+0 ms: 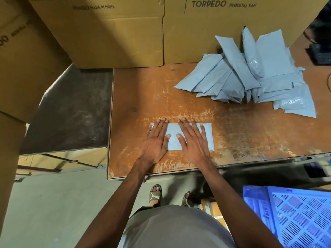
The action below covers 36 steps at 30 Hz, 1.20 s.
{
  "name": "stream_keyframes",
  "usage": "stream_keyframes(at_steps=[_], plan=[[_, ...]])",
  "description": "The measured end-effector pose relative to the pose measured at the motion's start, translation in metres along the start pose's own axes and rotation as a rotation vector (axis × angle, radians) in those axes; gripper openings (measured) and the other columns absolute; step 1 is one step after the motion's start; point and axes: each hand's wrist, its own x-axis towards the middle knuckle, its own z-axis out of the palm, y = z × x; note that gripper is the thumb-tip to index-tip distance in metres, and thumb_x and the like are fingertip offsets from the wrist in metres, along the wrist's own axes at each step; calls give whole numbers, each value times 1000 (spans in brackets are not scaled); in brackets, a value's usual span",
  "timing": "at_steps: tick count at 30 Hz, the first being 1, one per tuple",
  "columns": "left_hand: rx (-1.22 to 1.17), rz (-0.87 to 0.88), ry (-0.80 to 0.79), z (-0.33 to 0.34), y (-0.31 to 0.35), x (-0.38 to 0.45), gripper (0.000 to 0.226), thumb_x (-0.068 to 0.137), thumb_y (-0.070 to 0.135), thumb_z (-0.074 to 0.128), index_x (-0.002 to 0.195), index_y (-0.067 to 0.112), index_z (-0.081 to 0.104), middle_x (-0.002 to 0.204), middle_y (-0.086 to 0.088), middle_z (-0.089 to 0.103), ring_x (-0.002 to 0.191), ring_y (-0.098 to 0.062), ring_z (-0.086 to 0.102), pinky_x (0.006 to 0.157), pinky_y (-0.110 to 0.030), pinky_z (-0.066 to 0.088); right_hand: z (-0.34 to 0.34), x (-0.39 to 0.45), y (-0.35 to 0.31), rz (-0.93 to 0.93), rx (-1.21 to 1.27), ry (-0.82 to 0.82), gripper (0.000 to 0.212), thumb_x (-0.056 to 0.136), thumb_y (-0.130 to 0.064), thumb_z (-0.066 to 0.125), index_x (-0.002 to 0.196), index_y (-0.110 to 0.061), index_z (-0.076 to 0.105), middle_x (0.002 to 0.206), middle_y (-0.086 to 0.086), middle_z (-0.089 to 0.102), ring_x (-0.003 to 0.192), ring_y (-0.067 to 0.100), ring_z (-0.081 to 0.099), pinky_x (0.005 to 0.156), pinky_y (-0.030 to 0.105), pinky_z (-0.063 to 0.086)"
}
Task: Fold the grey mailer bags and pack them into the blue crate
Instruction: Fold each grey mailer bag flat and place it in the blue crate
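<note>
Your left hand [154, 140] and right hand [193, 140] lie flat, fingers spread wide, pressing one mailer bag [173, 138] near the table's [250, 133] front edge, probably to flatten it. The blue crate [293, 217] waits below the front right corner.

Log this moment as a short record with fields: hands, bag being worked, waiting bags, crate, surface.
left hand: flat, palm down on the bag
right hand: flat, palm down on the same bag
bag being worked: grey mailer, lying flat near the table's front edge
waiting bags: loose grey pile, far right of table
crate: blue, on the floor at right, below table
surface: worn brown table
</note>
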Motion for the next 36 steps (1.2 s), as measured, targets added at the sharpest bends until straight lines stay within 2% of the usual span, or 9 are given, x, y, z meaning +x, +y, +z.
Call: stream_keyframes(at_steps=[5, 19, 22, 25, 29, 32, 36], plan=[[9, 8, -10, -1, -1, 2, 60, 112, 44, 17, 165, 18, 16, 172, 4, 10, 159, -9, 0, 129, -38, 3, 2, 2, 1, 7, -11, -1, 57, 111, -53, 21, 164, -31, 25, 171, -11, 21, 160, 17, 9, 127, 51, 12], [-20, -20, -40, -7, 3, 3, 59, 112, 44, 17, 165, 20, 14, 172, 5, 9, 157, -6, -3, 129, -38, 1, -1, 4, -2, 11, 1, -38, 57, 111, -53, 18, 164, -32, 23, 171, -14, 18, 160, 18, 7, 128, 50, 8], [-32, 2, -32, -8, 3, 1, 59, 112, 44, 17, 165, 19, 16, 171, 5, 13, 158, -8, 1, 129, -38, 1, -2, 2, -1, 7, 20, -38, 58, 111, -54, 18, 164, -31, 25, 171, -13, 20, 160, 18, 9, 128, 49, 9], [-52, 28, -20, -9, 1, 0, 58, 111, 41, 22, 164, 18, 21, 170, 0, 24, 158, -16, 12, 130, -41, 3, -8, 1, 4, -25, 91, -55, 59, 110, -55, 20, 164, -30, 25, 171, -11, 19, 160, 15, 7, 129, 45, 7], [-22, 52, 15, -15, 5, 3, 58, 107, 32, 27, 163, 16, 24, 166, -4, 33, 155, -21, 24, 129, -43, -1, -16, -8, 23, 18, 137, -11, 61, 110, -55, 21, 162, -25, 31, 170, -5, 27, 160, 17, 12, 129, 42, 16], [-87, 21, 20, -14, 13, 6, 57, 111, 41, 22, 164, 20, 21, 168, -2, 28, 156, -18, 20, 130, -43, 8, -14, -13, 36, 31, 126, -3, 59, 110, -52, 23, 162, -23, 32, 169, -3, 29, 159, 18, 14, 129, 47, 18], [-2, 23, -38, -4, 13, 6, 61, 111, 52, 14, 166, 27, 9, 172, 6, 14, 159, -12, 5, 129, -46, 7, -12, -15, 39, 31, 125, 8, 58, 111, -49, 25, 163, -23, 28, 170, -4, 25, 160, 16, 11, 130, 44, 12]])
